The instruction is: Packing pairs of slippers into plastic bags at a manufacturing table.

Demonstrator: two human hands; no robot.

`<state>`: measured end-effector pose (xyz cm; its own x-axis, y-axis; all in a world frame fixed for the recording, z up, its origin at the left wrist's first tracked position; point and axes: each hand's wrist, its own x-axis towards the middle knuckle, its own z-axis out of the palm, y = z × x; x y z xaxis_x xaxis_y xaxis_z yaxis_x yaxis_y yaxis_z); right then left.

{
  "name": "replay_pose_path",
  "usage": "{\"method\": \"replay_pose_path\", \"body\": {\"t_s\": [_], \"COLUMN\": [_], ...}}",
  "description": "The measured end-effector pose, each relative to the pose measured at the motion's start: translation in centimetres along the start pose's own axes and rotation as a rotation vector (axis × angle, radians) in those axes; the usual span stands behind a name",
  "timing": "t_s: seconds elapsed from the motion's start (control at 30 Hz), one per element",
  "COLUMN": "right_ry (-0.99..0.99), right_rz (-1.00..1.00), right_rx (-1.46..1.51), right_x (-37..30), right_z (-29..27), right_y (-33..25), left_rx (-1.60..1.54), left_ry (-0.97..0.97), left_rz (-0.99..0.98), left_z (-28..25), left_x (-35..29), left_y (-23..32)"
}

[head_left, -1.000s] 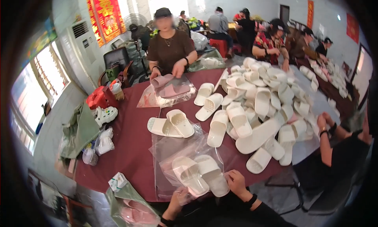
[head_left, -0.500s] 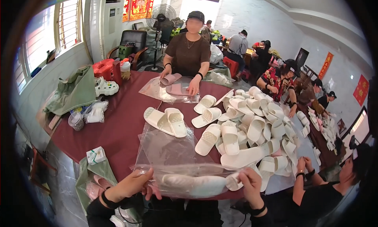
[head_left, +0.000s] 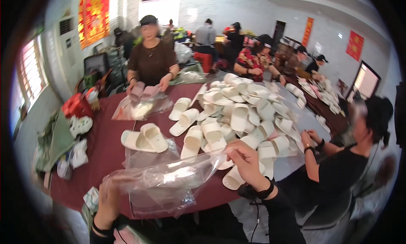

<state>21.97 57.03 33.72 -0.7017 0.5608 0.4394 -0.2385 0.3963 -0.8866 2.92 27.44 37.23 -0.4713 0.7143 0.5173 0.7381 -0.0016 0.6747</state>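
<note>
Head cam: R hand (head_left: 246,160) pinches clear plastic bag (head_left: 173,176) at right end, fingertips together; L hand (head_left: 109,197) at left end, blurred, can't tell how closed. Bag's above maroon table (head_left: 99,159), nr cream slipper pile (head_left: 240,117). Prob. v. light, limp, slippery; best pinched by edges.

Left hand (head_left: 109,198): raised, fingers directed upward and blurred; grip not discernible. Right hand (head_left: 248,163): thumb and forefinger pinched together, directed leftward. Hands well apart; forearms (head_left: 282,216) enter from the lower edge.
</note>
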Motion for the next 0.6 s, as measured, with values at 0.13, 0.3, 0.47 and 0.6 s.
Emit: {"method": "replay_pose_path", "body": {"t_s": [0.13, 0.3, 0.47, 0.6], "right_ry": [0.069, -0.003, -0.421, -0.587], "right_rz": [-0.216, -0.146, -0.063, -0.152], "right_rx": [-0.043, -0.124, -0.049, -0.083], "right_x": [-1.5, -3.7, -5.3, -8.0], "right_z": [-1.1, -1.4, 2.1, 7.3], "right_y": [0.6, 2.1, 2.6, 4.9], "left_rx": [-0.156, -0.087, 0.225, -0.162], "left_ry": [-0.035, -0.295, -0.016, -0.227], "left_rz": [-0.074, -0.052, 0.091, -0.081], "left_z": [1.0, 0.0, 2.3, 2.7], "left_x": [-1.8, -3.5, -2.8, -3.4], "left_y": [0.0, -3.4, -2.1, -1.7]}}
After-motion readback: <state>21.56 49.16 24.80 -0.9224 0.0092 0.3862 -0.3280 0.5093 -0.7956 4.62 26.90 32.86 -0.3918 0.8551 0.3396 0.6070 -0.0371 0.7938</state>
